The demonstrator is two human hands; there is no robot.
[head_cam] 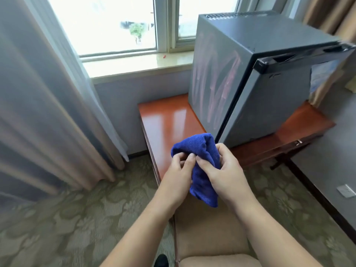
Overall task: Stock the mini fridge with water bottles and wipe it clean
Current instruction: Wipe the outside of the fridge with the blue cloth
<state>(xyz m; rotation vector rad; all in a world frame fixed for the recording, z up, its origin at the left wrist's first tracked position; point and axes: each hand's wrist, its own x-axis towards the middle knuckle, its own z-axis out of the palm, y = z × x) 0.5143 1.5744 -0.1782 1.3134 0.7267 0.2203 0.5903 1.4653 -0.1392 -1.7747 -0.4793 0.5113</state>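
A folded blue cloth (200, 149) is held between both hands above the front of the wooden table. My left hand (178, 171) grips its left side with curled fingers. My right hand (221, 170) pinches its right side, thumb across the fabric. The grey mini fridge (240, 78) stands on the table behind and to the right of the cloth. Its door looks shut, with a dark top edge (300, 58) facing me. No water bottles are in view.
The glossy red-brown table (165, 120) stands under a window sill (138, 64). Curtains (48, 105) hang at the left. A tan upholstered seat (208, 234) is below my arms. Patterned carpet covers the floor, and a wall runs along the right.
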